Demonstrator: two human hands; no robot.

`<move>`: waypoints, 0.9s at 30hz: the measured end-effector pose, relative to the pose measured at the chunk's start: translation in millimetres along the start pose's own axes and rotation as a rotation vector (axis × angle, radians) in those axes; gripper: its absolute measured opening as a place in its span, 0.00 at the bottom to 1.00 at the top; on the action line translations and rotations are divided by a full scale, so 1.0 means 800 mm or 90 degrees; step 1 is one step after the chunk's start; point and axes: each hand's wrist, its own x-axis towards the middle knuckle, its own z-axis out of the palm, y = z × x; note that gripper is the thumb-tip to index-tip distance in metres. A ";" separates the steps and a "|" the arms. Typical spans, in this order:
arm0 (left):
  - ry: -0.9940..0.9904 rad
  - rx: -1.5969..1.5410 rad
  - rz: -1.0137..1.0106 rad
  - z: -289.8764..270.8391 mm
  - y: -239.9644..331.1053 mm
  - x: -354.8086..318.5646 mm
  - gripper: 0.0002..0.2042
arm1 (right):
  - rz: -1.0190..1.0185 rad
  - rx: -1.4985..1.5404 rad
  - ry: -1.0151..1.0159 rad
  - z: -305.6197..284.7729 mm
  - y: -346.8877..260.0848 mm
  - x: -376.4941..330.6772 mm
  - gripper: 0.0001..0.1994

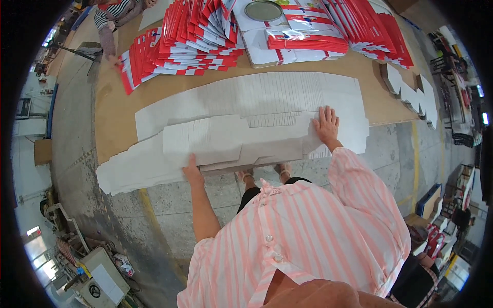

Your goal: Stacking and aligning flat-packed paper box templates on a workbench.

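Note:
A long fanned row of white flat cardboard blanks (pixel 221 97) lies across the table in front of me. Over its near side rests a second, overlapping batch of white cardboard blanks (pixel 205 137), which hangs past the front edge. My left hand (pixel 193 173) is at the near edge of this batch, thumb on top; its other fingers are hidden beneath, and it seems to grip the edge. Farther right, my right hand (pixel 326 126) lies flat on the blanks with its fingers spread, holding nothing.
Red and white printed folders (pixel 200 36) are heaped at the back. Beside them stands a white carton (pixel 257 49) with a round metal lid (pixel 263 10) on top. White cut pieces (pixel 408 92) lie at the table's right edge. A co-worker's arm (pixel 107 41) reaches in at far left.

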 end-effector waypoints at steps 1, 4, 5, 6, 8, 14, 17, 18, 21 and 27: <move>0.010 -0.110 -0.129 0.001 0.005 0.001 0.16 | 0.003 -0.002 -0.005 0.000 0.002 -0.001 0.29; 0.022 -0.007 -0.170 0.001 0.002 0.000 0.17 | 0.002 -0.004 -0.006 0.001 0.001 0.001 0.29; 0.021 0.206 -0.079 0.000 -0.001 0.000 0.18 | 0.000 -0.004 -0.003 0.001 -0.001 0.001 0.29; 0.021 0.205 -0.081 0.002 -0.001 -0.002 0.18 | -0.001 -0.006 -0.003 0.000 0.000 0.001 0.29; -0.037 0.135 -0.064 0.005 0.001 -0.004 0.21 | 0.003 -0.005 -0.007 -0.001 0.001 0.001 0.29; -0.029 0.100 -0.177 -0.026 -0.006 0.001 0.26 | -0.049 -0.022 0.028 0.007 -0.006 0.007 0.29; 0.073 0.066 -0.158 -0.017 -0.009 0.007 0.23 | -0.020 -0.015 -0.034 0.000 0.007 0.011 0.29; 0.061 -0.107 -0.144 0.005 0.024 0.009 0.22 | -0.005 -0.064 0.008 0.014 0.028 0.002 0.29; 0.346 0.237 0.180 -0.022 0.017 0.023 0.15 | -0.015 -0.050 -0.026 0.015 0.016 0.003 0.29; 0.100 0.630 0.255 -0.001 0.010 0.045 0.09 | -0.012 -0.063 -0.030 0.019 0.009 0.006 0.29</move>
